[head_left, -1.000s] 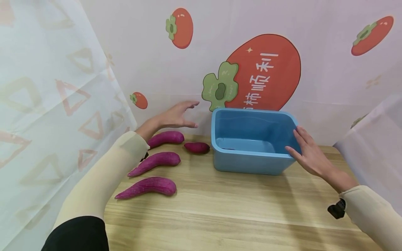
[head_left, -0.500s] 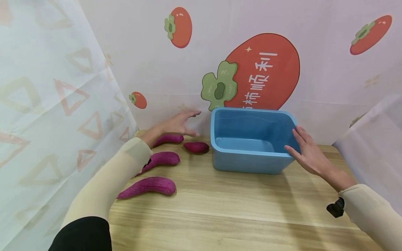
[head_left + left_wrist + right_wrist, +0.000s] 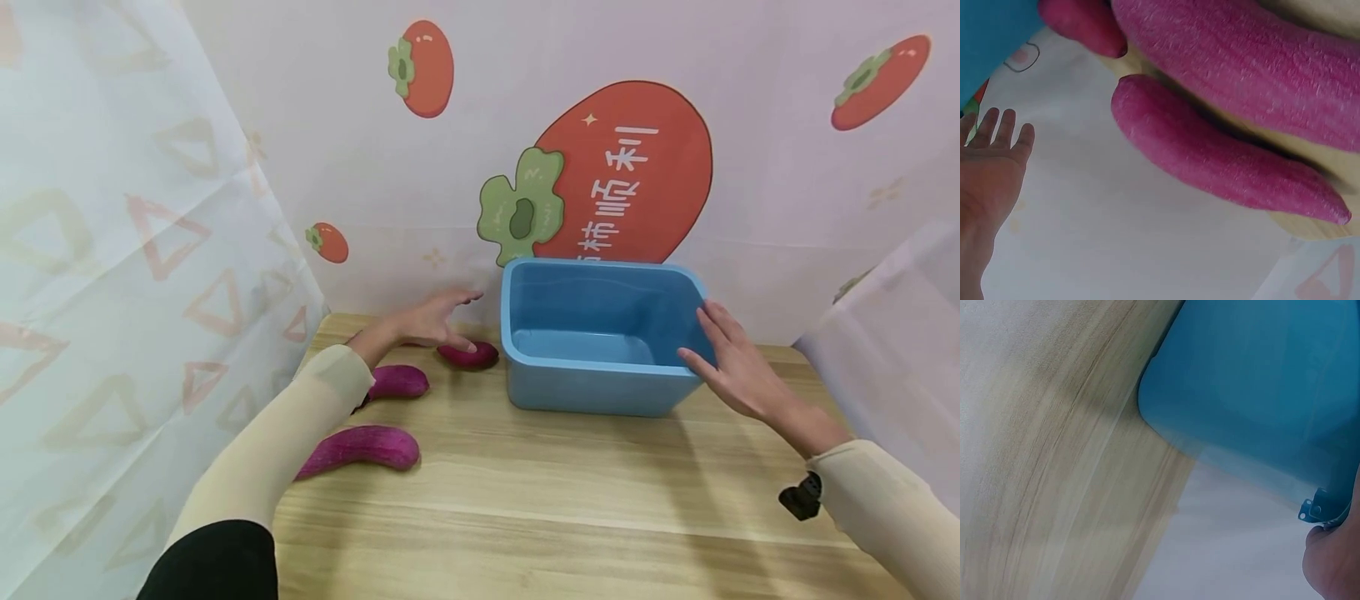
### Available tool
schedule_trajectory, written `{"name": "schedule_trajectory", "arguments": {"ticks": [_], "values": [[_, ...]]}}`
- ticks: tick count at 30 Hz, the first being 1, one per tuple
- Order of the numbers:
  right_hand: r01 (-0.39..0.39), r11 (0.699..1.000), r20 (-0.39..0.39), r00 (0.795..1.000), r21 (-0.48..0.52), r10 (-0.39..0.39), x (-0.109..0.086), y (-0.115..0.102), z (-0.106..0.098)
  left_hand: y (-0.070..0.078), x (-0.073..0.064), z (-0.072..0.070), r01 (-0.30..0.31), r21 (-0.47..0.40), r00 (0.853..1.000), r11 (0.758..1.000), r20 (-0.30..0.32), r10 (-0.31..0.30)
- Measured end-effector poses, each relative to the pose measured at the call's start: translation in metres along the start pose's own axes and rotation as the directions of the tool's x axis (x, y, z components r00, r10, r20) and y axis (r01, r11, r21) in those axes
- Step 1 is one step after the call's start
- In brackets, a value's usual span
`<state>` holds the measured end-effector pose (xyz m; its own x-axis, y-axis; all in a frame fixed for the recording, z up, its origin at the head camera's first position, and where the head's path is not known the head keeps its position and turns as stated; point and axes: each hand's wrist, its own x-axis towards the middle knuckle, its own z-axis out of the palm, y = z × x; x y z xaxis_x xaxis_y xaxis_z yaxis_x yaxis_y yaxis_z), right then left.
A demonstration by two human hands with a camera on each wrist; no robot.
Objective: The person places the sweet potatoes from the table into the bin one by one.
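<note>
My left hand (image 3: 433,322), fingers spread and thumb apart, hovers over the small dark purple sweet potato (image 3: 478,357). Its thumb overlaps that sweet potato in the head view; whether they touch, I cannot tell. Longer curved purple sweet potatoes lie to the left, the middle one (image 3: 402,381) partly behind the sleeve and the front one (image 3: 367,447) more exposed. The back one (image 3: 1197,150) shows whole in the left wrist view but is mostly hidden by the arm from the head. My right hand (image 3: 741,371) rests on the right rim of a light blue bin (image 3: 592,390).
The bin stands against a white cloth backdrop (image 3: 360,167) printed with persimmons, just right of the small sweet potato. Cloth side panels (image 3: 112,333) close in the left and right. Underneath is a wood-grain tabletop (image 3: 540,508).
My left hand has come down and slightly right, from above the back sweet potato to the small one. The right hand and the bin have stayed in place.
</note>
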<state>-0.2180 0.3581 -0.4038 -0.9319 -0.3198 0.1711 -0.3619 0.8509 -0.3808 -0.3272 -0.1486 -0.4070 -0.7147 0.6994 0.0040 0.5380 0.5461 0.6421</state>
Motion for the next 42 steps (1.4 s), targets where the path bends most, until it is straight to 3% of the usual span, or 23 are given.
{"name": "schedule_trajectory", "arguments": {"ticks": [7,18,28,37,42], "values": [[0.009,1.0,-0.003,1.0,-0.001,-0.009,0.001,0.0,0.001,-0.006,0.002,0.01,-0.019,-0.017,0.999,1.0,0.046,0.019],[0.005,1.0,-0.003,1.0,-0.001,-0.005,-0.001,-0.001,-0.002,-0.016,0.006,0.026,0.041,0.013,0.992,0.999,0.115,-0.042],[0.0,1.0,-0.007,1.0,0.001,0.0,-0.001,-0.001,0.0,-0.018,0.009,0.035,0.057,0.061,0.99,0.997,0.124,-0.064],[0.015,1.0,-0.013,1.0,0.011,-0.015,0.0,0.0,0.001,-0.027,0.006,0.039,0.098,0.047,0.983,0.994,0.15,-0.104],[0.012,1.0,-0.017,1.0,0.013,-0.012,-0.001,-0.001,0.0,-0.031,0.008,0.042,0.086,0.06,0.982,0.994,0.165,-0.095]]}}
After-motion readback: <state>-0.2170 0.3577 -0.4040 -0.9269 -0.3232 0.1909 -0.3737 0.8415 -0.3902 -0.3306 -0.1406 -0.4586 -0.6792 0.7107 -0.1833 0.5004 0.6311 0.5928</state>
